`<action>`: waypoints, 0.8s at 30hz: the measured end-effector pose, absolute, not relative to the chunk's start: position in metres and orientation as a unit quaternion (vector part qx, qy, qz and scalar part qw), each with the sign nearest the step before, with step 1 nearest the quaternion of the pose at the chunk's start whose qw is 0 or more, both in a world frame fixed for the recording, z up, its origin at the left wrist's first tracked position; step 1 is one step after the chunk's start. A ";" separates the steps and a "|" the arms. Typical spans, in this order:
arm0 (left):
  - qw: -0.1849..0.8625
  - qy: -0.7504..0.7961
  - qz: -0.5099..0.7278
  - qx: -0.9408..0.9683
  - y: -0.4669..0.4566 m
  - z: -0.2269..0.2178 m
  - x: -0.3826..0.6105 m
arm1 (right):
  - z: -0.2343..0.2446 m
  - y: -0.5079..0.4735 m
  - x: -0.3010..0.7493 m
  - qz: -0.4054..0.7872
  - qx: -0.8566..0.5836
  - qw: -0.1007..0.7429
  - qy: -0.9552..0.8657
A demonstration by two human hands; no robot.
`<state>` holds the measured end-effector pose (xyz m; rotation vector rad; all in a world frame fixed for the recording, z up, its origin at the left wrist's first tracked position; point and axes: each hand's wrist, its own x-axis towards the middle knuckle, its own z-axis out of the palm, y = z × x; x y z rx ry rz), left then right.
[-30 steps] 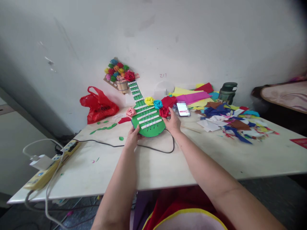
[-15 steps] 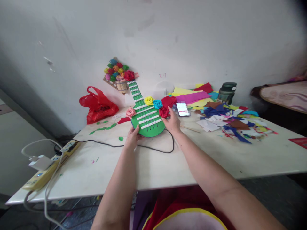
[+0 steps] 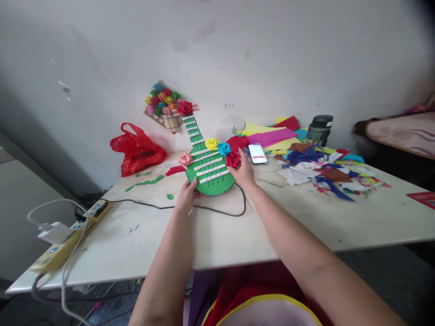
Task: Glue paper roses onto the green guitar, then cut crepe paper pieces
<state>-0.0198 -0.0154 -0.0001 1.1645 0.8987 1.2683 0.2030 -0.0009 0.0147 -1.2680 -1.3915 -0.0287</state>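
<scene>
white table (image 3: 306,222) by a grey wall (image 3: 288,54), green guitar (image 3: 209,165) with 5 flowers (image 3: 212,144) held above, left hand (image 3: 186,194) gripping the guitar's lower left edge, right hand (image 3: 244,171) holding its right side, paper scraps (image 3: 335,175) at right

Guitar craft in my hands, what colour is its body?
The guitar craft's body is green; it shows best in the head view.

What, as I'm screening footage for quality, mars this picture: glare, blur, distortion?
Head view: soft light, faint shadows; phone screen washed out bright and partly pixelated; top right corner dark; picture edges look stretched; green guitar fairly clear, lettering on the red bag too soft to read.
</scene>
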 end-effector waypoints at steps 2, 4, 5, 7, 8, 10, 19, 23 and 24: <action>0.568 0.381 0.536 0.495 -0.015 0.000 -0.020 | 0.015 -0.001 0.203 -0.016 -0.546 0.589 -0.596; 0.572 0.379 0.535 0.493 -0.016 0.000 -0.020 | 0.016 -0.002 0.203 -0.023 -0.544 0.587 -0.599; 0.573 0.379 0.535 0.492 -0.016 0.000 -0.020 | 0.016 -0.002 0.204 -0.025 -0.542 0.586 -0.601; 0.574 0.379 0.535 0.490 -0.016 0.000 -0.020 | 0.016 -0.003 0.204 -0.028 -0.538 0.587 -0.604; 0.575 0.379 0.534 0.491 -0.016 0.000 -0.020 | 0.016 -0.003 0.204 -0.029 -0.537 0.588 -0.605; 0.576 0.377 0.533 0.491 -0.016 0.000 -0.020 | 0.016 -0.003 0.204 -0.030 -0.537 0.590 -0.603; 0.581 0.379 0.531 0.487 -0.016 0.000 -0.020 | 0.010 0.006 0.206 -0.051 -0.512 0.617 -0.596; 0.581 0.379 0.531 0.487 -0.015 -0.001 -0.020 | 0.007 0.011 0.207 -0.043 -0.498 0.630 -0.594; 0.581 0.378 0.530 0.487 -0.015 -0.001 -0.021 | 0.006 0.011 0.208 -0.038 -0.497 0.633 -0.593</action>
